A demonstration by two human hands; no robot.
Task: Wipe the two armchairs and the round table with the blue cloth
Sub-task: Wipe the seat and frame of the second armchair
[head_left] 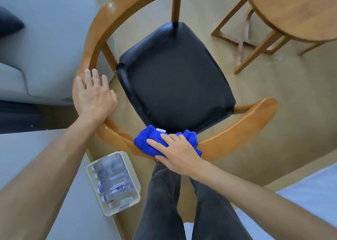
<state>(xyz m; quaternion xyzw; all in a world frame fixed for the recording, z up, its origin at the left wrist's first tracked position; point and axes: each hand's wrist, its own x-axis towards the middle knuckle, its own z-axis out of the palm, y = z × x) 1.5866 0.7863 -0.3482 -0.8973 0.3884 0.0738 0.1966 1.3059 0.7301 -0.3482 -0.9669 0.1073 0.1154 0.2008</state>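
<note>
Blue cloth (145, 139) under right hand (177, 154)

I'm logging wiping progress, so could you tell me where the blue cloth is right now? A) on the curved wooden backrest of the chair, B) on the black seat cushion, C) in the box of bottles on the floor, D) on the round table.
A: the right hand presses the blue cloth onto the chair's curved wooden backrest, near the person's legs, while the left hand rests on the same rail.
</note>
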